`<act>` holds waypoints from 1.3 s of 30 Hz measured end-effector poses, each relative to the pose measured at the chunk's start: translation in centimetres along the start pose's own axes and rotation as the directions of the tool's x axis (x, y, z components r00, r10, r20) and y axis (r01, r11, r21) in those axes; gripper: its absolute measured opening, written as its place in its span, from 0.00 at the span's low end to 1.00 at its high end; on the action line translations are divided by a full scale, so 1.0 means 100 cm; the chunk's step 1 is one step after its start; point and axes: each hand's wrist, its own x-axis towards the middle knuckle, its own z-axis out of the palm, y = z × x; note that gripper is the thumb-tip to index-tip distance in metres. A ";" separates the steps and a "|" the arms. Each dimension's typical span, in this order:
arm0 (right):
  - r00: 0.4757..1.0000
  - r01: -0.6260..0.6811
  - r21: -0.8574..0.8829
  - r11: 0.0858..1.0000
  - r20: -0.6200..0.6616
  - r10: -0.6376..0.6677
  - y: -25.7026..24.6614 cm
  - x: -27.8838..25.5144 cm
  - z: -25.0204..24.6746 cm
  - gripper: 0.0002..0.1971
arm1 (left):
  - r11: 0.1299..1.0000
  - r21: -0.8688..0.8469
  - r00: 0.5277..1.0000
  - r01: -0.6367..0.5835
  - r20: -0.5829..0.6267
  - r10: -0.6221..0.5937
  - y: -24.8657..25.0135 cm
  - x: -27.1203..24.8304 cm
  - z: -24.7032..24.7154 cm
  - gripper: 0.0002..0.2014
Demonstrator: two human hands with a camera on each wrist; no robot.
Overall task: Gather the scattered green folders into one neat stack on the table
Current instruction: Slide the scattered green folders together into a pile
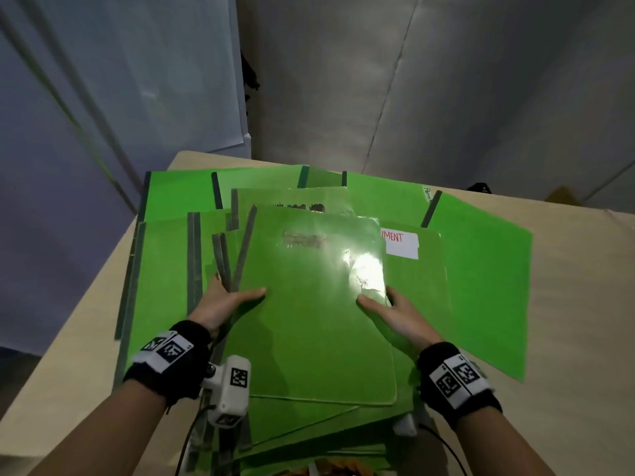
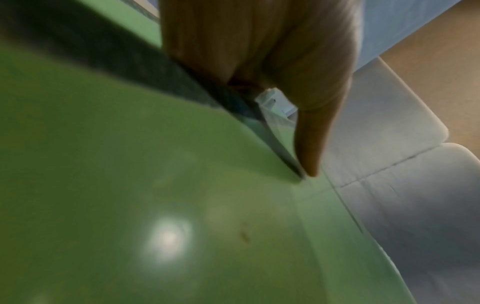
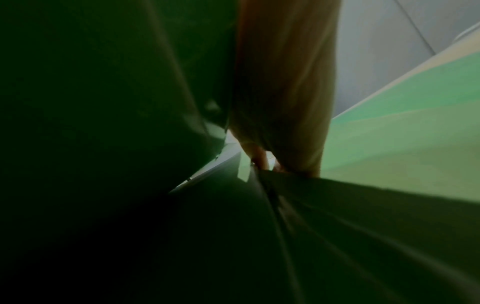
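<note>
Step in hand: the person seems to be squaring a gathered bundle of green folders, one hand on each side of it.
Top folder (image 1: 319,304): it lies uppermost in the bundle, its clear cover catching a glare, its dark spine turned to the left.
Left hand (image 1: 225,300): it grips the spine side, thumb laid flat on the cover and fingers tucked under the edge, likely to keep the spines from fanning further.
Right hand (image 1: 395,316): it grips the opposite edge, thumb on top and fingers out of sight underneath; the right wrist view is too dark to add much.
Loose folders (image 1: 481,269): more green folders lie spread behind and beside the bundle, overlapping at odd angles, one with a white label (image 1: 402,243) in red letters.
Table (image 1: 567,321): pale tan, with folders covering most of its middle; the bundle sits toward the near edge.
Progress: my guess is partway, since the spines at the left splay apart and several folders lie outside the bundle.
Risk: the glossy covers look slippery, so a one-sided push could skew the pile.
</note>
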 end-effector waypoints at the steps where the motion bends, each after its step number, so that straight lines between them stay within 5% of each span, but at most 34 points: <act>1: 1.000 0.020 -0.011 1.000 0.017 -0.020 0.001 0.000 -0.002 0.45 | 0.999 -0.013 0.999 0.034 -0.007 -0.034 0.000 -0.001 -0.002 0.59; 4: 0.998 0.037 -0.195 0.980 -0.046 -0.046 0.012 0.007 -0.021 0.42 | 0.994 -0.086 0.997 0.070 -0.027 -0.073 -0.015 0.015 -0.016 0.71; 8: 0.895 -0.262 -0.236 0.936 -0.422 0.144 0.029 0.031 -0.062 0.37 | 0.980 -0.178 0.996 0.088 -0.018 -0.093 -0.010 0.007 -0.018 0.73; 10: 0.895 -0.319 -0.262 0.911 -0.400 0.199 0.025 0.036 -0.064 0.35 | 0.974 -0.208 0.996 0.090 -0.006 -0.094 -0.008 0.003 -0.013 0.69; 13: 0.953 -0.178 -0.245 0.953 -0.285 0.105 0.012 0.052 -0.048 0.25 | 0.980 -0.186 0.997 0.072 0.010 -0.071 -0.005 0.007 -0.002 0.70; 16: 0.978 -0.109 -0.218 0.970 -0.199 0.065 0.004 0.058 -0.026 0.16 | 0.989 -0.135 0.998 0.055 0.006 -0.055 0.003 0.001 0.015 0.42; 18: 0.975 -0.091 -0.107 0.990 -0.210 0.067 0.003 0.052 -0.019 0.16 | 0.996 -0.088 0.999 0.029 -0.036 -0.033 -0.003 0.005 0.021 0.36; 26: 0.995 -0.075 -0.179 0.981 -0.079 0.062 -0.012 0.028 -0.015 0.41 | 0.923 0.383 0.973 0.044 -0.227 0.048 -0.013 0.002 0.021 0.51; 29: 0.992 -0.116 -0.183 0.976 -0.075 0.104 -0.013 0.029 -0.014 0.46 | 0.973 0.232 0.989 0.002 -0.145 0.033 -0.011 -0.002 0.030 0.54; 33: 0.989 -0.138 -0.085 0.987 -0.070 0.132 -0.011 0.027 -0.017 0.50 | 0.997 0.072 0.995 0.006 -0.096 0.001 -0.007 -0.005 0.034 0.41; 39: 0.993 -0.104 0.011 0.994 -0.059 0.105 -0.010 0.018 -0.010 0.54 | 1.000 -0.008 0.999 0.025 -0.035 -0.025 -0.001 -0.011 0.024 0.55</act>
